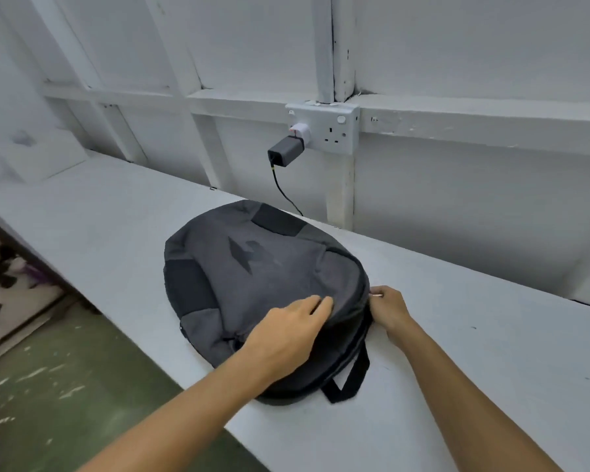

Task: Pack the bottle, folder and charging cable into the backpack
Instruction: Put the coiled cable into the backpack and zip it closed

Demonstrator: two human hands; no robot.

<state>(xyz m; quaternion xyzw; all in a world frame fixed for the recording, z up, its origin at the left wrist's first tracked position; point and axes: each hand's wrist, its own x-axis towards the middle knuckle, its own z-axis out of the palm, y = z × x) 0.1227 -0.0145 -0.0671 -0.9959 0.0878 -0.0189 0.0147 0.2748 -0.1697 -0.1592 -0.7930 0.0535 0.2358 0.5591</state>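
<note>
Backpack (252,284): grey with darker patches, lying flat on the white counter (491,335), centre of frame. Top end points toward lower right, where a black carry loop (349,379) sticks out onto the counter.
Left hand (286,332): lower centre, reaching in from bottom left. Palm down on the bag's upper face, fingers straight and close together, pressing the fabric. Nothing gripped.
Right hand (387,310): right of centre, at the bag's right edge. Thumb and fingertips pinched together on a small pale object at the seam, probably the zip pull; too small to confirm.
Zip line: dark seam runs along the bag's near right edge, under the right hand. Cannot tell whether it is open or closed.
Charger block (285,151): dark grey, plugged through a white adapter into the left side of the wall socket (334,129), upper centre.
Charging cable (283,190): thin black lead drops from the block, curves down and right, and passes out of sight behind the far edge of the backpack.
Wall: white painted boards with framing battens, filling the upper frame.
Floor (65,386): green, flecked with white paint, lower left.
Far left edge: dark, blurred objects on a pale surface, not identifiable.
Bottle, folder: nowhere visible in this view.
</note>
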